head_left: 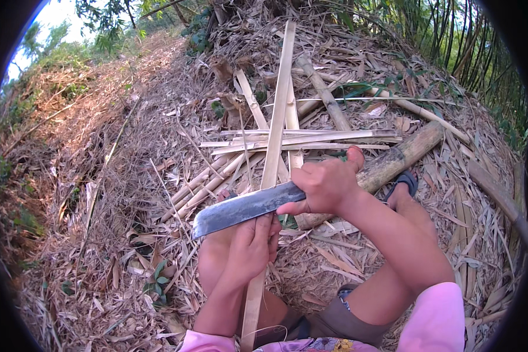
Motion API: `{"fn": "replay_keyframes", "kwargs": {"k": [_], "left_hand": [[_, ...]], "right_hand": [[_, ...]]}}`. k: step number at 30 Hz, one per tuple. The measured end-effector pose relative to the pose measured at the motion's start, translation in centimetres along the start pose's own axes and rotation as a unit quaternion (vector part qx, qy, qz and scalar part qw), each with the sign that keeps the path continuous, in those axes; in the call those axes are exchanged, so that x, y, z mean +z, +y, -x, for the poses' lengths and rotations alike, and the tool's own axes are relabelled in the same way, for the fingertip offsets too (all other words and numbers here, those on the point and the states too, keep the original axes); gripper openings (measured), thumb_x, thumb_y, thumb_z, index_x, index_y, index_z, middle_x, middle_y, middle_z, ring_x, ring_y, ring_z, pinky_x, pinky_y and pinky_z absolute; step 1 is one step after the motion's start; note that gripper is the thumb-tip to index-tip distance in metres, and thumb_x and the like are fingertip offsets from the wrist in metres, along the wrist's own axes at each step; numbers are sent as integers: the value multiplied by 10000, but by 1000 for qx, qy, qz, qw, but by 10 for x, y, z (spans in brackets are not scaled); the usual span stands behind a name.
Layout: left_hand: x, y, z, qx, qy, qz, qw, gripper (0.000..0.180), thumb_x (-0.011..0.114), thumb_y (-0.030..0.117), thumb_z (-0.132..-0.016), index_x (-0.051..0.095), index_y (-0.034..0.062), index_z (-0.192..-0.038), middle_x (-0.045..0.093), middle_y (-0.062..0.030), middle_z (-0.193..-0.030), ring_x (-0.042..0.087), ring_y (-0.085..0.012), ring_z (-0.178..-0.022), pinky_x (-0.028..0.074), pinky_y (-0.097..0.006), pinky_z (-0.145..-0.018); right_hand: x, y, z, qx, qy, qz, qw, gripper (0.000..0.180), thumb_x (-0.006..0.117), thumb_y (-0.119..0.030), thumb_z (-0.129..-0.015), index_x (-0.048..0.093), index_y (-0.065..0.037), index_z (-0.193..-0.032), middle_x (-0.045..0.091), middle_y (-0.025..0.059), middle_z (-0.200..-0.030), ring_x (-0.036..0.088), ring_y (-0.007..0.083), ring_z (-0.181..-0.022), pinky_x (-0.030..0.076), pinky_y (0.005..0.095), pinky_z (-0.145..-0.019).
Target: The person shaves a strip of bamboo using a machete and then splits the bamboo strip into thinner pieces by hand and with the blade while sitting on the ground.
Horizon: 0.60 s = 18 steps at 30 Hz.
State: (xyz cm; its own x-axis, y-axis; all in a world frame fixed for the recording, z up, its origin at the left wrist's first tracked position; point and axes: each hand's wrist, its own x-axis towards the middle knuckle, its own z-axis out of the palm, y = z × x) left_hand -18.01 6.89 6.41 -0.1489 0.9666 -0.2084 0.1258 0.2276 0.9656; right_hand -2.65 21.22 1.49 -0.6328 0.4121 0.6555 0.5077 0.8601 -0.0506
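My right hand (pixel 330 185) is closed round the handle of a broad machete (pixel 243 208), whose grey blade points left. The blade lies across a long, pale split bamboo strip (pixel 277 126), just above my left hand. My left hand (pixel 253 243) grips that strip below the blade, its fingers curled and partly hidden under the machete. From far ahead on the ground, the strip runs back between my arms, past my bent legs. Under my right wrist lies a thick bamboo pole (pixel 408 149), slanting away to the right.
Several split bamboo pieces (pixel 334 137) lie crosswise beyond my hands. Narrower bamboo poles (pixel 328 100) rest farther off, and another pole (pixel 498 199) lies at the right. Dry leaf litter (pixel 123 199) covers the sloping ground. Green bamboo stems (pixel 469 53) stand at the far right.
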Motion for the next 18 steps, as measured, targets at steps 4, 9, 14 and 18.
{"fn": "replay_keyframes", "kwargs": {"k": [4, 9, 14, 18], "left_hand": [[-5, -12, -4, 3, 0, 44, 999, 299, 379, 264, -1089, 534, 20, -1011, 436, 14, -703, 365, -53, -470, 308, -221, -410], [-7, -10, -6, 7, -7, 77, 997, 276, 389, 249, -1086, 529, 16, -1135, 443, 5, -752, 356, -46, -467, 299, -209, -401], [-5, -8, -1, 10, -9, 84, 996, 271, 389, 232, -1085, 530, 7, -1142, 451, 4, -749, 361, -44, -468, 304, -211, -397], [-13, -12, -5, 32, -43, 95, 994, 275, 392, 219, -1083, 524, 0, -1185, 454, 4, -757, 355, -43, -471, 294, -207, -401]], "right_hand": [[8, 5, 0, -7, 22, 37, 999, 749, 524, -849, -724, 595, -106, -651, 586, 58, -563, 608, 259, -437, 454, 458, -432], [15, 20, 1, 0, 39, 53, 998, 747, 496, -879, -702, 580, -139, -639, 557, 27, -546, 582, 229, -415, 348, 597, -484], [14, 23, 2, -12, 62, 62, 996, 731, 491, -890, -685, 556, -164, -623, 531, -9, -540, 563, 200, -415, 277, 638, -533], [1, 30, -2, -34, 77, 110, 990, 727, 489, -897, -674, 554, -175, -617, 526, -20, -545, 557, 183, -418, 268, 625, -545]]}}
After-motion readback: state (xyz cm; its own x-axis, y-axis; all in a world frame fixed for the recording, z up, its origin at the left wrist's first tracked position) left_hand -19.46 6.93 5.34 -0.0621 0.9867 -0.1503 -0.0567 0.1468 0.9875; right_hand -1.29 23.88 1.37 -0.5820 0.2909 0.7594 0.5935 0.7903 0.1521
